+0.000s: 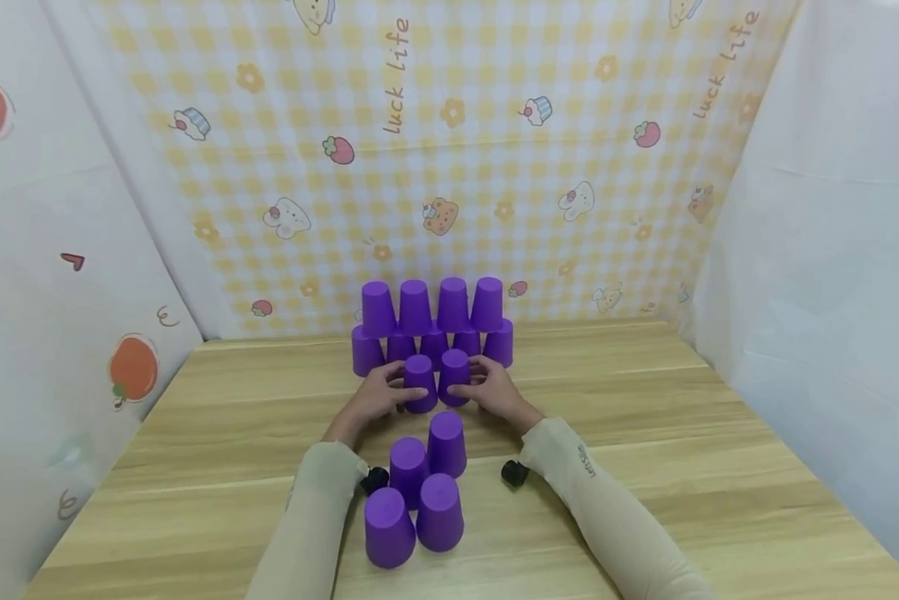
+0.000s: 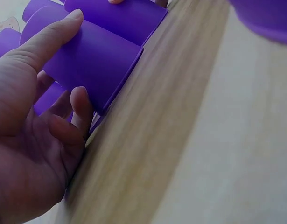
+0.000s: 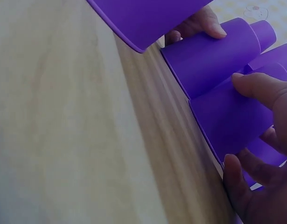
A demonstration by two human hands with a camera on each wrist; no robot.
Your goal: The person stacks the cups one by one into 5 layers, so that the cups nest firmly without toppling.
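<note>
Two upside-down purple cups stand side by side on the table in the head view. My left hand (image 1: 374, 398) holds the left cup (image 1: 419, 390), its thumb across the near side and its other fingers around the far side. The right cup (image 1: 454, 375) is gripped the same way by my right hand (image 1: 498, 390). In both wrist views the rims of these cups rest on the wood and lie very near each other or touch. Just behind them is a two-level wall of inverted purple cups, with a lower row (image 1: 368, 352) and an upper row (image 1: 413, 308) of several each.
Nearer me on the wooden table (image 1: 629, 467) stand several more inverted purple cups, among them a front-left cup (image 1: 389, 529) and a farther cup (image 1: 447, 446). Black wrist cameras (image 1: 514, 473) sit beside both forearms. A checked cloth (image 1: 449, 167) hangs behind the table.
</note>
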